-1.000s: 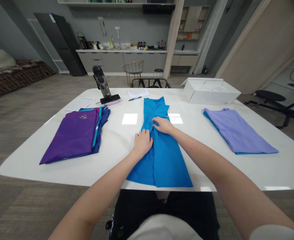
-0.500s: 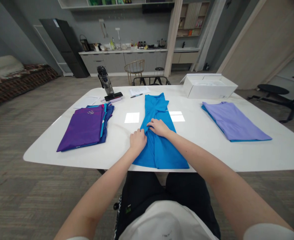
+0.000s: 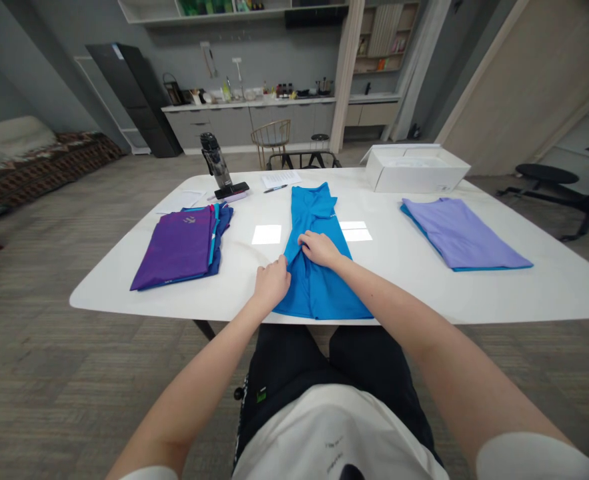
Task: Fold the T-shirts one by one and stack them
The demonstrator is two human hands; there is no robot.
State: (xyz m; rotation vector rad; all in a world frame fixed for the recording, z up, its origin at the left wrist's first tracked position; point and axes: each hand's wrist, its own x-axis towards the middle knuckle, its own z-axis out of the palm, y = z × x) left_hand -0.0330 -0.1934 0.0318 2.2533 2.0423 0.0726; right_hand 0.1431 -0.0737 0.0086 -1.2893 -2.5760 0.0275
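The left hand point(image 3: 271, 283) and right hand point(image 3: 319, 250) gather a blue top point(image 3: 324, 297) on the white bench point(image 3: 409, 293). Their fingers point(image 3: 305, 241) pinch narrowly to hold the fold.

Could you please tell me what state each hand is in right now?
Left hand: partly curled at the edge of the blue garment; grip cannot be told.
Right hand: lying on the garment's fold; grip cannot be told.

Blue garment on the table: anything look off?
The blue garment stands out: it is bunched into a ridge between the left hand and right hand, while the purple garment and lilac garment lie flat and neatly folded.
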